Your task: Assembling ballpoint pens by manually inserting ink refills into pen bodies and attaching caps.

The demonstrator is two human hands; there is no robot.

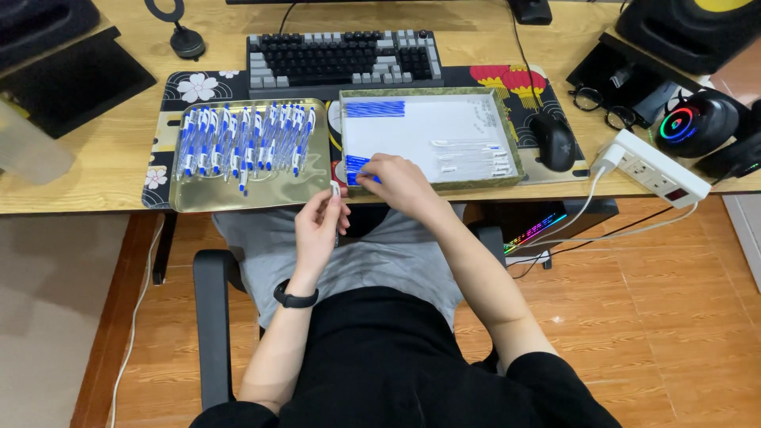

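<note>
Both hands work at the desk edge: the left hand pinches a small white pen part upright, the right hand grips blue refills inside the white-lined tray. Left of them, a gold tray holds assembled blue pens.

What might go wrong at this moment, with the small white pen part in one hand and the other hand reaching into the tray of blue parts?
1. The left hand pinches a small white pen part over the lap, off the wooden desk's edge; it may drop to the floor.
2. The right hand reaches the blue refills at the shallow green-rimmed tray's near corner, which may scatter them.
3. The gold tray of assembled blue-and-white pens sits at the desk edge; an elbow might nudge it.
</note>
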